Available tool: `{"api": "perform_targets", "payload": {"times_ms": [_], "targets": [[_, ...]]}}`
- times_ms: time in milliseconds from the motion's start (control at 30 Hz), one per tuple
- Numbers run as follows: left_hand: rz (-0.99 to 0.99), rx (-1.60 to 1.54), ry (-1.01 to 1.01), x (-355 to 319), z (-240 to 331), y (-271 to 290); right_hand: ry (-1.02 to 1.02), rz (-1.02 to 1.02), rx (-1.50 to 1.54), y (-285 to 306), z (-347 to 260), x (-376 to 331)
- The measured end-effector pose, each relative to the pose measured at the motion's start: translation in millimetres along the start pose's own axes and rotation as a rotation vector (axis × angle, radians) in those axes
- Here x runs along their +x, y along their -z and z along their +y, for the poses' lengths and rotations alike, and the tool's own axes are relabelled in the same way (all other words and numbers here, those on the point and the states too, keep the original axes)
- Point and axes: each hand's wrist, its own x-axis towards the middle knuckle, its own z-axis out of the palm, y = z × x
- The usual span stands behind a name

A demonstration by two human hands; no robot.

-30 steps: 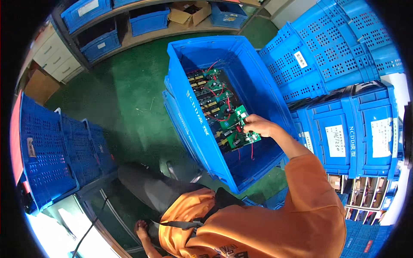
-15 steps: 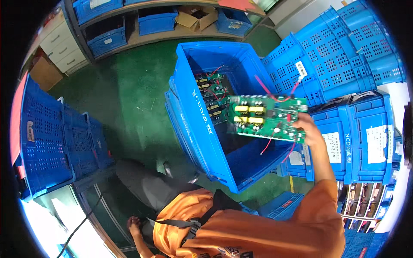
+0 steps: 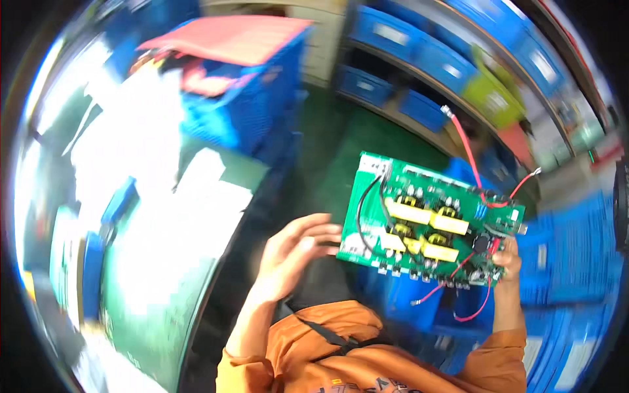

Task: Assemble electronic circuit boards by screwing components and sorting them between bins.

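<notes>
A large green circuit board (image 3: 419,245) hangs in front of me, populated with yellow transformers, small components, and loose red and black wires. My right hand (image 3: 508,262) grips its right end. Beside the left end of the board is my left hand (image 3: 295,255), its fingers stretched toward the edge. Whether those fingertips touch the board I cannot tell for certain. One red wire (image 3: 466,147) with a metal terminal sticks up past the board's far edge.
To the left lies a bright green-topped workbench (image 3: 154,314) with white glare. Beyond it stands a blue crate (image 3: 242,111) with a pink sheet (image 3: 229,39) on top. Shelves with blue bins (image 3: 386,33) run along the back right; blurred blue crates (image 3: 576,255) are stacked at right.
My view has swung left, from the open blue bin toward the workbench. The board came along in my right hand, nearer to me. My left hand has risen beside the board's left end.
</notes>
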Motion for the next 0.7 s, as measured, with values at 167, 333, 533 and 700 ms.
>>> {"api": "perform_targets", "payload": {"times_ms": [167,333,533,700], "targets": [[0.147,0.023,-0.102,-132.2,21.6,-63.6,-0.173,-0.424,-0.202,-48.4,-80.2,-8.8],[0.436,-0.148,-0.2,-259.3,69.8,-98.4,-0.378,-0.584,-0.362,-169.2,-148.7,-61.6],[0.8,-0.262,-0.304,-354.4,113.1,-106.9,-0.807,-0.979,-0.246,-302.3,-158.8,-79.0],[1.169,0.171,-0.442,-375.5,179.9,-114.8,-0.646,-0.93,-0.053,-323.7,-121.3,-62.3]]}}
